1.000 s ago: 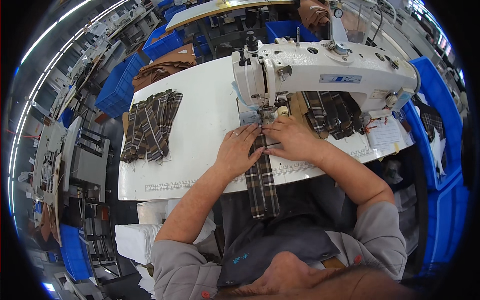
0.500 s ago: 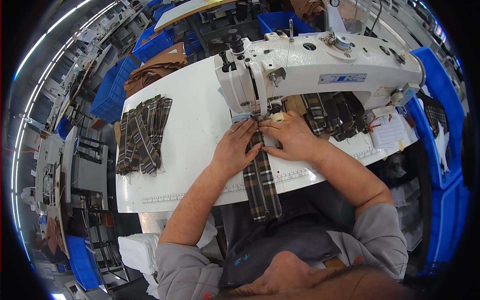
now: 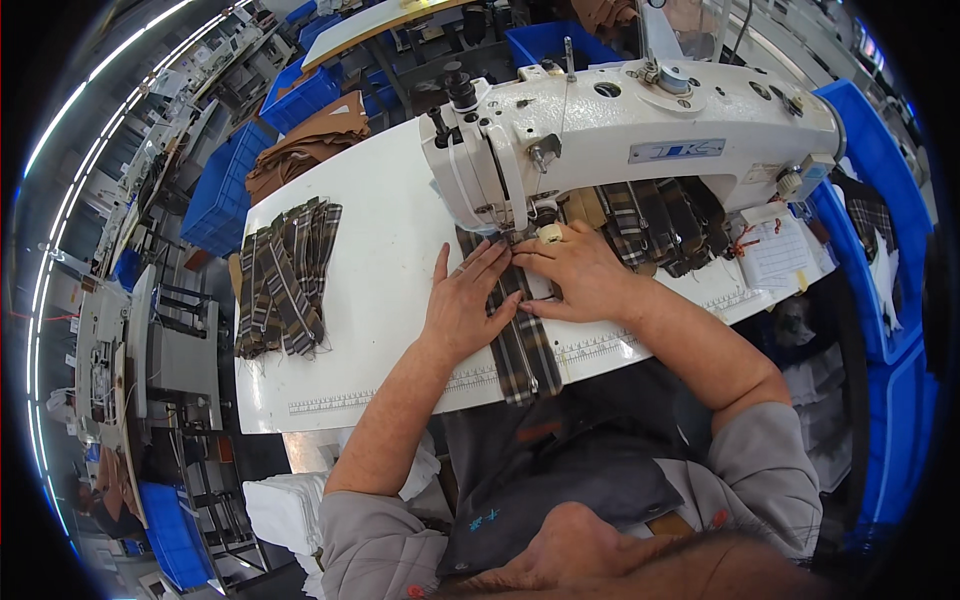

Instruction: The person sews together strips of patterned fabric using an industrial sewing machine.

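Note:
A plaid fabric strip (image 3: 520, 355) with a dark zipper-like band along its length lies under the head of the white sewing machine (image 3: 580, 110). The strip's near end reaches the table's front edge, and its far part shows left of the needle area. My left hand (image 3: 467, 298) lies flat on the strip's left side, fingers stretched, little finger spread away. From the right, my right hand (image 3: 583, 272) rests on the strip with fingertips close to the presser foot and thumb extended. Both thumbs nearly meet over the strip. The fingertips partly hide the needle area.
A pile of plaid strips (image 3: 290, 275) lies on the table's left; more strips (image 3: 665, 225) sit under the machine arm. A paper sheet (image 3: 775, 255) lies at right. Blue bins (image 3: 895, 350) stand right, and brown fabric (image 3: 310, 145) is beyond the table's left edge.
The strip has slid away from me under the machine head, its near end now closer to the table edge. My left little finger has spread outward. My right hand has barely moved.

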Demonstrator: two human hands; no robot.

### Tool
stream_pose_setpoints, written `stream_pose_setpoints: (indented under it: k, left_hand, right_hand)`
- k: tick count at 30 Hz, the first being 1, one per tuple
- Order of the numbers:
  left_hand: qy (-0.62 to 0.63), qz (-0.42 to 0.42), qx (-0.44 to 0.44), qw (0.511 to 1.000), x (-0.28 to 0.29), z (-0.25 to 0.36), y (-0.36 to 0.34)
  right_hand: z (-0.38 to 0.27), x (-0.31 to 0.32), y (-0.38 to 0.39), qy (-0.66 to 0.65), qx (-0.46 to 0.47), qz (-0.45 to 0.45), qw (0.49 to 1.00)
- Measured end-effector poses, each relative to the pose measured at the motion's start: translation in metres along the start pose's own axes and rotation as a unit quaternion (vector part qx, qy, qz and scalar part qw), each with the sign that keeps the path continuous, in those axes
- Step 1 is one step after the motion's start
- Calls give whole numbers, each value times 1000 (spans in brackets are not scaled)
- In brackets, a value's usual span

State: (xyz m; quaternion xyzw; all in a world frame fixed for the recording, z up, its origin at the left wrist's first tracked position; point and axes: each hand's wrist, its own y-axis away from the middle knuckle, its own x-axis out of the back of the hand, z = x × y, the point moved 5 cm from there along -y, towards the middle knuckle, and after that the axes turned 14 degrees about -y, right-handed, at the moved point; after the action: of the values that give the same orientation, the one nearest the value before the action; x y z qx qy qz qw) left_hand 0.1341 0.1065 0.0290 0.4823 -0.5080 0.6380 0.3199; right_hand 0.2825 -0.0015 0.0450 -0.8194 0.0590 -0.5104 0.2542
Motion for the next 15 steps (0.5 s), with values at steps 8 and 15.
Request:
stream_pose_setpoints:
  k: [8,15]
  left_hand:
    - [6,4,-5,1000,2,0,0]
    - [30,-2,5,1000,3,-1,0]
  right_hand:
    - [1,-1,-1,-8,-17,-7,1000]
    - [1,-1,-1,-8,-18,0,1000]
